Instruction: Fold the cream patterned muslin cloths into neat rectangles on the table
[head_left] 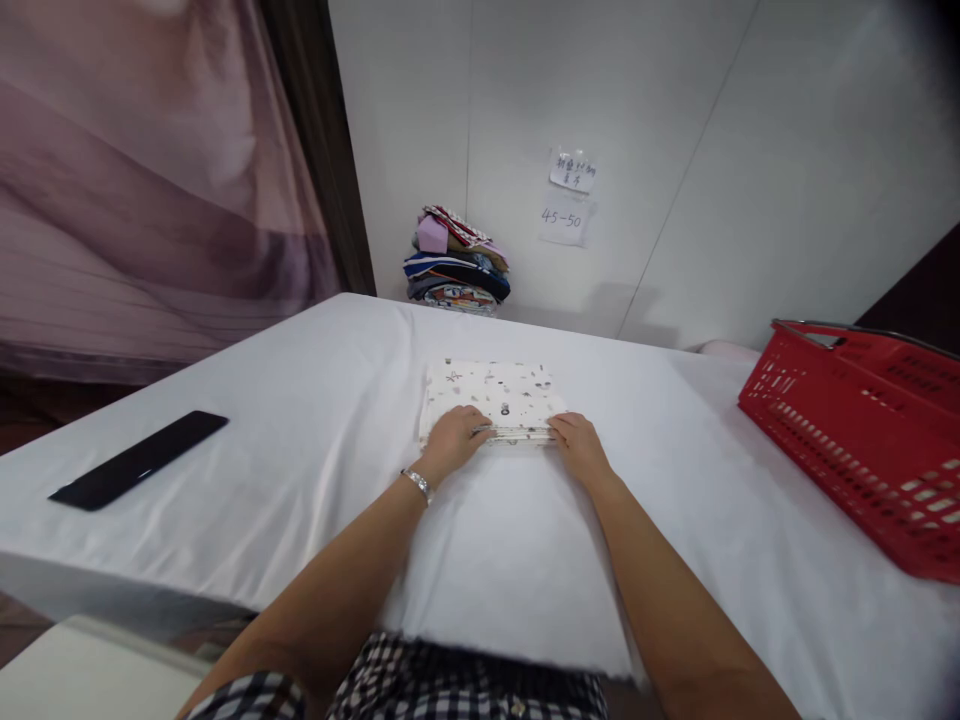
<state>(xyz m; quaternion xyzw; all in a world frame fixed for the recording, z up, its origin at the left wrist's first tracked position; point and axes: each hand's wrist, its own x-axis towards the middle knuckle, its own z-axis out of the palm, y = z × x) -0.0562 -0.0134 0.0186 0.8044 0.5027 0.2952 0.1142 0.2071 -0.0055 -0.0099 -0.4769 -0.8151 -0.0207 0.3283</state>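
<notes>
A white cloth (504,388) with a small scattered print lies folded into a flat rectangle on the white-covered table. My left hand (454,440) grips the left part of its near edge, fingers curled round the layers. At the near right corner, my right hand (580,446) pinches the same edge between thumb and fingers. Several folded layers show along the edge between the hands. My thumbs and the cloth's underside are partly hidden.
A pile of folded fabrics (457,268) stands by the wall at the table's far edge. To the right is a red plastic basket (847,425). A black flat object (142,460) lies on the left. Paper notes (567,218) hang on the wall.
</notes>
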